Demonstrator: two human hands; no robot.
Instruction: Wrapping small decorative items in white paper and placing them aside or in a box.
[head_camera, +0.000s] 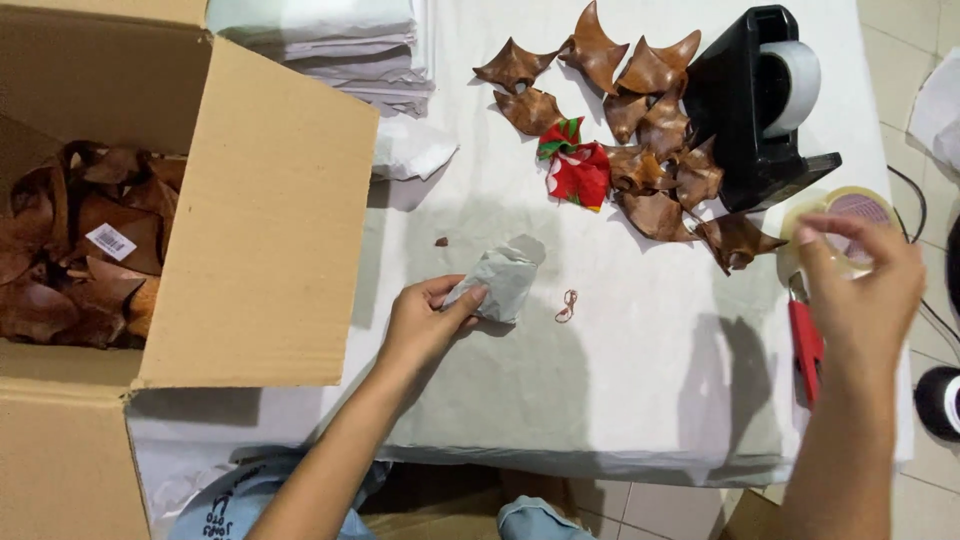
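White paper covers the desk (600, 400), tiled floor beyond. Left hand (425, 320) pinches a small paper-wrapped bundle (500, 285) at its near edge, fingers (462, 298) clenched on the wrap, bundle resting on the desk. Right hand (865, 290) reaches onto a clear tape roll (850, 215), fingertips touching its rim; cannot tell if it grips. Red-handled tool (805, 350) just under that hand. Black tape dispenser (760, 100) and brown carved wooden pieces (650, 130) lie beyond the fingers, a red-green cloth piece (578, 170) among them. Open cardboard box (260, 220) left of the left hand. Bundle looks light, paper soft and crumply, likely stiff inside; best held across its middle.
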